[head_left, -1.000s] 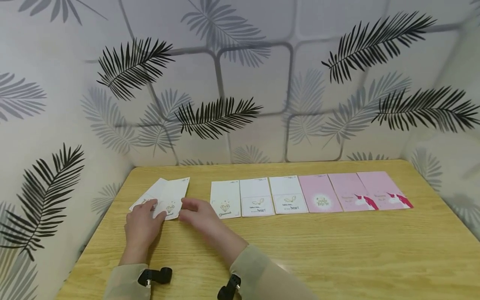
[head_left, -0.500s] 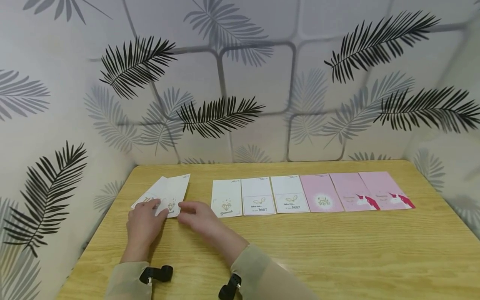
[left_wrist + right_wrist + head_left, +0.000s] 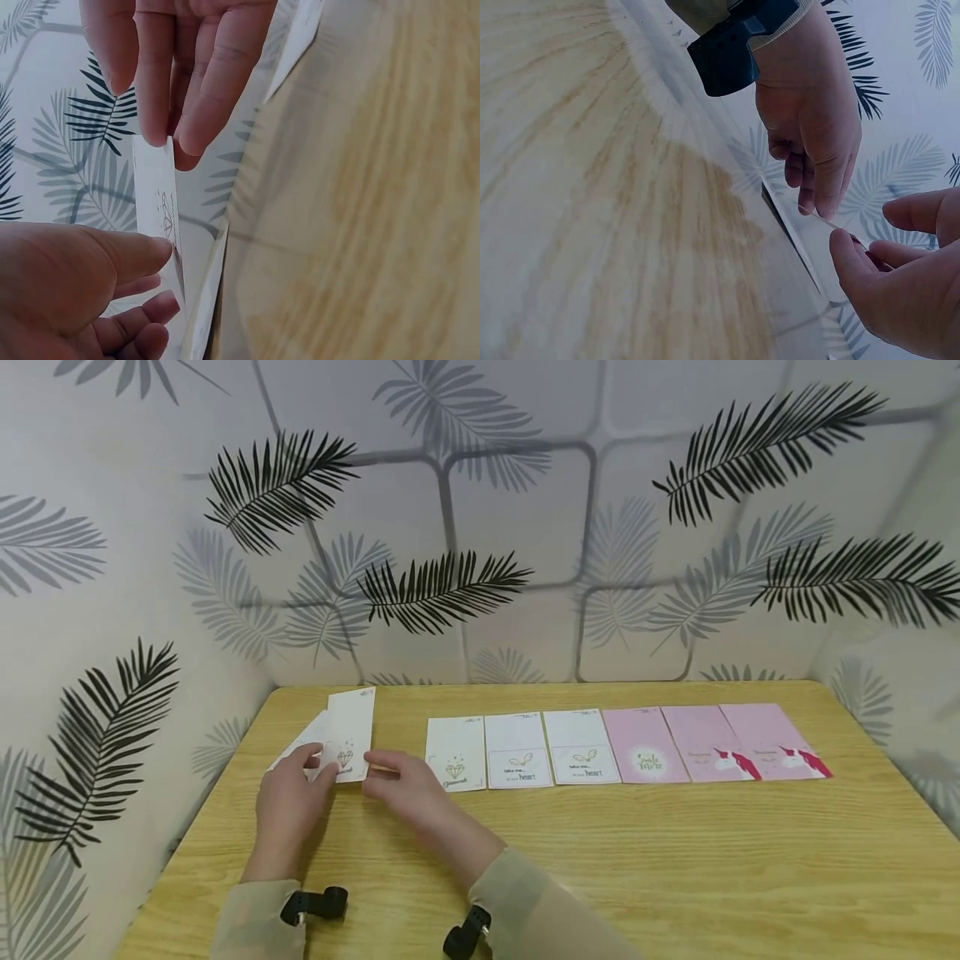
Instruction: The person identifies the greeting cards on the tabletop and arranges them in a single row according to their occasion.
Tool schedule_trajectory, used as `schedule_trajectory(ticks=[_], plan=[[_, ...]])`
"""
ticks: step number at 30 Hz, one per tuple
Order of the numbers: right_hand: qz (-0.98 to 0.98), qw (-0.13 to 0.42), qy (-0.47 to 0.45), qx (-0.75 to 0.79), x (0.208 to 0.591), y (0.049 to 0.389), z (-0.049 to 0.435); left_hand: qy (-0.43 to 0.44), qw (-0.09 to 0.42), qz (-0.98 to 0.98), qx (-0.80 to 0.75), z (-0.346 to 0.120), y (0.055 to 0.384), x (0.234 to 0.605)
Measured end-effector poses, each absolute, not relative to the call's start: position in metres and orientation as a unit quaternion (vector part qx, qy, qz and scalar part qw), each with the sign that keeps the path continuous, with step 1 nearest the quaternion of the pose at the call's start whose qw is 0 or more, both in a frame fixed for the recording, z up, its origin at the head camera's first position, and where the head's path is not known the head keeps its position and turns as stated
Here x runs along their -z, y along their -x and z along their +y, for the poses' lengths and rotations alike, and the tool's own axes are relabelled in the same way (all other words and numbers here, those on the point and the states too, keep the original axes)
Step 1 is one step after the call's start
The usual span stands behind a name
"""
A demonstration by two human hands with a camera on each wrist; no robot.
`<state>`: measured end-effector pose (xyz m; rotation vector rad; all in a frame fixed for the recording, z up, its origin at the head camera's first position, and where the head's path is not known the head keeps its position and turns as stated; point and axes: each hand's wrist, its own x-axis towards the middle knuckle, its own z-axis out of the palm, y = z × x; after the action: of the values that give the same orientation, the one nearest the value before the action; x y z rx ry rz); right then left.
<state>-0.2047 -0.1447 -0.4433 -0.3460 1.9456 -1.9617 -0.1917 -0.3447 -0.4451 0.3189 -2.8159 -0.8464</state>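
Observation:
In the head view, a white greeting card (image 3: 351, 714) with a diamond drawing stands tilted up at the left of the table. My left hand (image 3: 288, 806) pinches its left edge, thumb in front. The thumb and fingertips of my right hand (image 3: 405, 785) pinch its lower right edge. Seen from the left wrist, the card (image 3: 155, 191) spans from my left thumb (image 3: 154, 255) up to the right fingertips (image 3: 154, 131). Another white card (image 3: 302, 737) lies slanted on the table behind it, partly hidden by the hand and the raised card.
A row of cards lies to the right: a white diamond card (image 3: 453, 747), two white winged-heart cards (image 3: 517, 752), a pink "Smile More" card (image 3: 641, 739) and two pink unicorn cards (image 3: 697, 735). Patterned walls (image 3: 495, 635) border the wooden table (image 3: 637, 860).
The diamond card has risen and turned more upright between both hands, its top edge moving up and its left side pulling off the slanted card. The row of cards stays as it was.

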Motion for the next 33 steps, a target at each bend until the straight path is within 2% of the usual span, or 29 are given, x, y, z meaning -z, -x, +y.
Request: schedule_trajectory(ticks=[7,17,33], plan=[[0.698,0.164,0.121,0.686,0.435,0.204,-0.126,-0.118,0.118,-0.934,0.316,-0.336,0.195,0.432],[0.724,0.145,0.111,0.666,0.429,0.205,-0.102,-0.085,0.162,-0.920,0.346,-0.313,0.204,0.422],[0.745,0.149,0.078,0.645,0.432,0.207,-0.096,-0.098,0.115,-0.937,0.314,-0.301,0.211,0.440]])
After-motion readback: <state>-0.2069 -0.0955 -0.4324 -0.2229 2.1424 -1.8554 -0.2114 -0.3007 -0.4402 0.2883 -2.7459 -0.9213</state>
